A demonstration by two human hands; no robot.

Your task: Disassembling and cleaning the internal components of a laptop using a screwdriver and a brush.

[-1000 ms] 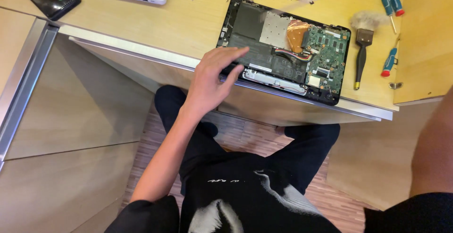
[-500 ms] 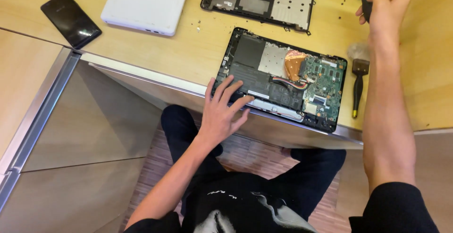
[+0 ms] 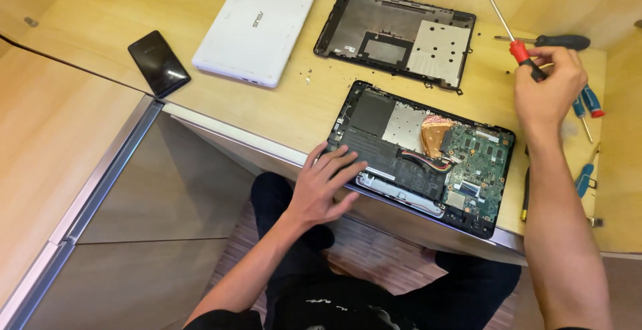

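An opened laptop base (image 3: 428, 156) with its green circuit board and copper heat pipe exposed lies at the desk's front edge. My left hand (image 3: 321, 186) rests flat on its near left corner, fingers spread. My right hand (image 3: 548, 89) is raised at the right, closed around a red-handled screwdriver (image 3: 511, 36) whose shaft points up and to the left. The removed black bottom cover (image 3: 398, 39) lies behind the laptop.
A closed white laptop (image 3: 257, 26) and a black phone (image 3: 158, 62) lie at the left of the wooden desk (image 3: 294, 113). Several other screwdrivers (image 3: 582, 106) and a brush (image 3: 525, 193) lie at the right. Small screws are scattered near the cover. My legs are below the desk edge.
My right hand has come into view and lifted the red-handled screwdriver off the desk. My left hand has stayed on the laptop's near corner. The camera has tilted up over the desk.
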